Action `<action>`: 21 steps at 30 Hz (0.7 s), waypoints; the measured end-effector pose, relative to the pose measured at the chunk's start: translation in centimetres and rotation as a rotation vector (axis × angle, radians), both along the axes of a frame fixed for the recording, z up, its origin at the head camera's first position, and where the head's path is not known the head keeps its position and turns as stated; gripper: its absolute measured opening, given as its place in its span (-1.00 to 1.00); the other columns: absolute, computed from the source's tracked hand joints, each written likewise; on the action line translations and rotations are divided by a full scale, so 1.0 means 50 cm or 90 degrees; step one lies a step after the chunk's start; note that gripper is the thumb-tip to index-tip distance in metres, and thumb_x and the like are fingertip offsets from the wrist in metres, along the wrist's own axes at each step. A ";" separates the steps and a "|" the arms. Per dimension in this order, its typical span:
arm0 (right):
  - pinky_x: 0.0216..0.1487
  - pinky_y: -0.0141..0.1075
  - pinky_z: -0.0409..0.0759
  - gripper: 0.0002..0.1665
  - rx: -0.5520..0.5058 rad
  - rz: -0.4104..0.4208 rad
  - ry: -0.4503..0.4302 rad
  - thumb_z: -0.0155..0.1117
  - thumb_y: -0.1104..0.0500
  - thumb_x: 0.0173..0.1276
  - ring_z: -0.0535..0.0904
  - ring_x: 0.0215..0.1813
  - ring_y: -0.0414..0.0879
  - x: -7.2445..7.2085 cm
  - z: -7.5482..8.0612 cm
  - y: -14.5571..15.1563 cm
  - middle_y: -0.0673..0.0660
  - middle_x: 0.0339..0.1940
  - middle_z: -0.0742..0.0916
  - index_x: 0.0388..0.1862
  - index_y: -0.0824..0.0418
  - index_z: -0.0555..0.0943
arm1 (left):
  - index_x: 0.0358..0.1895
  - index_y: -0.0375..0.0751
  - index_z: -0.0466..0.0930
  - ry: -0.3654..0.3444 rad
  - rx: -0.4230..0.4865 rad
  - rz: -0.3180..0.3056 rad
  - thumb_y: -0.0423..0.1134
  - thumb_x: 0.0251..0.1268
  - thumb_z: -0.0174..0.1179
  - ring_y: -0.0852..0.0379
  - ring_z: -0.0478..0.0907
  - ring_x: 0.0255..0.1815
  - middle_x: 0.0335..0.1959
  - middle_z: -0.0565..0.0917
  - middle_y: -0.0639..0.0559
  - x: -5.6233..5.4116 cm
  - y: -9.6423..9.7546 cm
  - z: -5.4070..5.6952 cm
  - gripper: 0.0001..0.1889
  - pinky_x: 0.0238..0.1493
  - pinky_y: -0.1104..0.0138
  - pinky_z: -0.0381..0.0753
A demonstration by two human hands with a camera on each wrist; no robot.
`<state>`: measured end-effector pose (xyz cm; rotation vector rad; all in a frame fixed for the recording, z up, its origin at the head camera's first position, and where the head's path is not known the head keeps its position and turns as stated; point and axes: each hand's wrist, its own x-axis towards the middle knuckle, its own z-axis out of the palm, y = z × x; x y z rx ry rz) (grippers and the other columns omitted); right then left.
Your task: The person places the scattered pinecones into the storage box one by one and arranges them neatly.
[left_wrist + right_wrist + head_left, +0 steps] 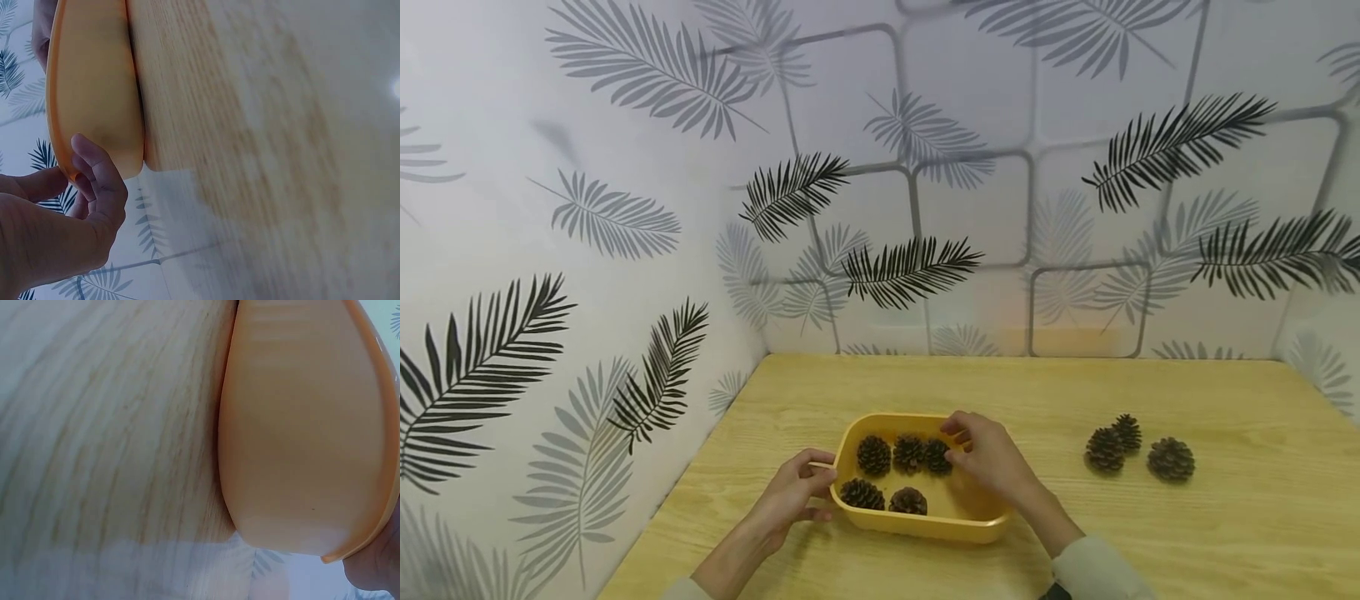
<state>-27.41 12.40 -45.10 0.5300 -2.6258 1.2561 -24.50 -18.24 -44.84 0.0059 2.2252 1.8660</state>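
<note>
A yellow plastic tray (925, 523) with raised walls and rounded corners holds several brown pine cones: a row along its far side and two near the front left. My left hand (796, 492) grips the tray's left end, thumb at the rim and fingers against the outer wall, as the left wrist view also shows. My right hand (988, 454) reaches over the tray's right side, with thumb and fingers curved at the rightmost pine cone (936, 457) of the far row. In the right wrist view, the tray wall (306, 437) hides most of that hand.
Outside the tray, to its right, two pine cones lie against each other, a larger cone (1105, 451) and a smaller cone (1127, 432). Another pine cone (1171, 459) sits just right of them. The wood-grain table (1247, 533) meets leaf-patterned walls at the back and left.
</note>
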 end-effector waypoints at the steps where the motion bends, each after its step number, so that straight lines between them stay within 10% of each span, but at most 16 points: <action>1: 0.09 0.05 0.72 -0.65 0.002 0.001 0.003 0.45 0.46 0.29 0.71 0.02 0.19 0.000 -0.001 0.000 0.26 0.02 0.76 0.04 0.32 0.67 | 0.29 -0.35 0.45 0.000 0.000 0.000 -0.26 0.60 0.14 0.02 0.59 -0.22 0.03 0.57 -0.24 0.000 0.000 0.000 -0.65 -0.30 0.22 0.75; 21: 0.02 0.08 0.73 -0.70 -0.029 0.052 0.035 0.40 0.42 0.36 0.69 0.04 0.23 0.011 0.007 0.011 0.27 0.04 0.75 0.06 0.34 0.67 | 0.28 -0.35 0.46 0.008 0.003 -0.009 -0.26 0.59 0.15 0.03 0.61 -0.22 -0.01 0.57 -0.20 -0.001 -0.003 -0.004 -0.65 -0.31 0.25 0.76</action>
